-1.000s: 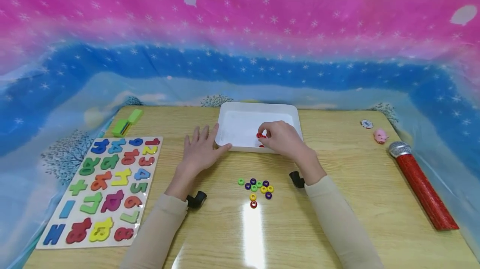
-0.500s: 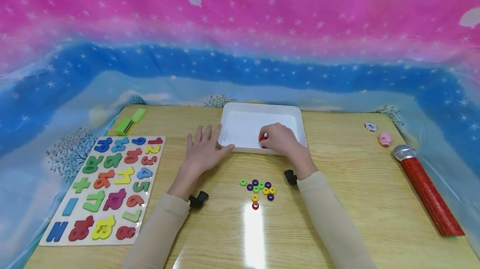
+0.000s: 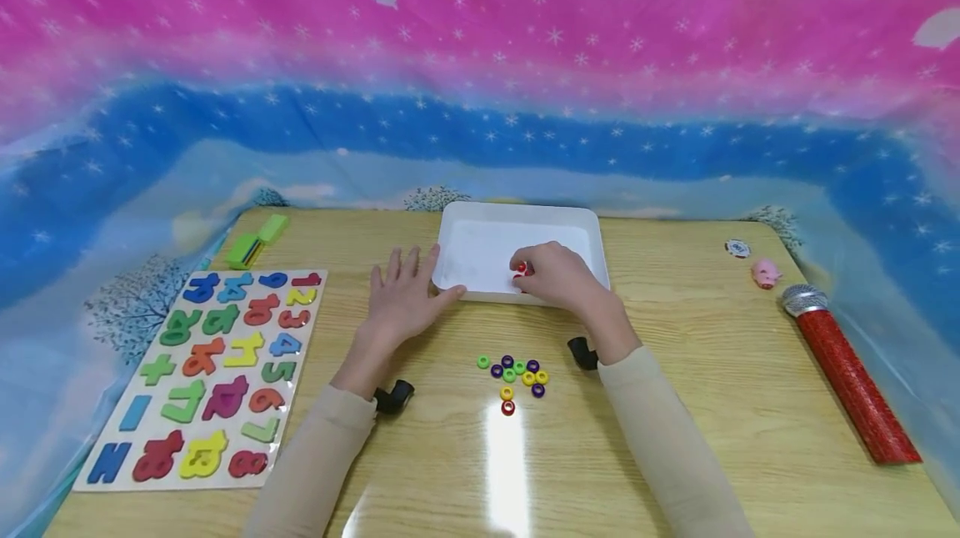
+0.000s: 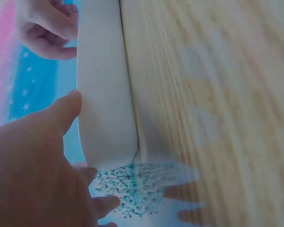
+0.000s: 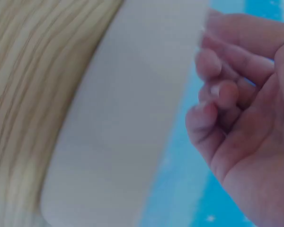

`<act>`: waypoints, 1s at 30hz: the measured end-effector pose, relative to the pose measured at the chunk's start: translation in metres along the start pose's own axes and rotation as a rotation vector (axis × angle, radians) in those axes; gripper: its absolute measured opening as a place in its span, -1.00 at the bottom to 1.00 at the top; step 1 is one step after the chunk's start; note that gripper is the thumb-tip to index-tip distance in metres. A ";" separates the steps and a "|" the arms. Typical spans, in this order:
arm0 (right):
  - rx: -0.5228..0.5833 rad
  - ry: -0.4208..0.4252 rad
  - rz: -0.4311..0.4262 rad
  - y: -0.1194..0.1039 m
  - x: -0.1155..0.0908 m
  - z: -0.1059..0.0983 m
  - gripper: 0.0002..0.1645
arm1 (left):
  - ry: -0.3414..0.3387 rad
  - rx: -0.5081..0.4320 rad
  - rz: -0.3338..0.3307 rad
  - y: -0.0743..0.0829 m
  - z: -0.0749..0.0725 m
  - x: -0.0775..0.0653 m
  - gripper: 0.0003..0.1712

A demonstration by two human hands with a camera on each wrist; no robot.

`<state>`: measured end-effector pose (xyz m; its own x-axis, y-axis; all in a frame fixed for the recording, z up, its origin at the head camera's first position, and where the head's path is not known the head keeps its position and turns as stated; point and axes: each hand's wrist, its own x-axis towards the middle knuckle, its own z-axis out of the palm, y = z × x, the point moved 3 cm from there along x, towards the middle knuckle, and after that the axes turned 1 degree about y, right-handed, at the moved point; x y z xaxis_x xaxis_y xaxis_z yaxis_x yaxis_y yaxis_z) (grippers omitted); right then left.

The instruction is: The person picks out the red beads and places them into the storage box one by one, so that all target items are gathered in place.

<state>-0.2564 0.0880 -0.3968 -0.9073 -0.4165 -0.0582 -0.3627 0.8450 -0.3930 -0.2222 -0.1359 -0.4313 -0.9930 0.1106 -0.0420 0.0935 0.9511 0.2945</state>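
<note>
A white tray stands at the back middle of the table. Over its front right part, my right hand has thumb and index finger closed around a small red ring bead. Another spot of red shows right below it, partly covered by the thumb. In the right wrist view the other fingers curl towards the palm, and the tray wall hides the fingertips. My left hand lies with spread fingers at the tray's front left corner. Its thumb touches the rim in the left wrist view.
Several green, purple, yellow and red ring beads lie in front of the tray. A number puzzle board and green case are left; a poker chip, pink pig and red microphone are right.
My right hand dips lower in the tray, then rises slightly, fingers still at the red beads. The left hand keeps its place at the tray corner; the loose beads stay put.
</note>
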 end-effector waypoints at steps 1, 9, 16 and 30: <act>0.018 -0.006 -0.013 -0.004 -0.002 -0.001 -0.74 | 0.000 0.005 -0.002 0.000 0.000 0.000 0.02; -0.008 -0.098 -0.136 -0.036 -0.027 0.002 -0.74 | 0.001 0.021 0.001 -0.001 -0.003 0.000 0.01; -0.037 -0.246 -0.260 -0.048 -0.068 0.016 -0.83 | -0.012 -0.012 0.012 0.003 -0.002 -0.001 0.00; -0.095 -0.329 -0.463 -0.057 -0.110 0.043 -0.89 | -0.031 -0.052 0.011 0.002 -0.004 -0.002 0.02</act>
<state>-0.1264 0.0714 -0.4070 -0.5407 -0.8198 -0.1884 -0.7375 0.5697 -0.3627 -0.2206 -0.1350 -0.4271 -0.9891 0.1308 -0.0673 0.1001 0.9336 0.3439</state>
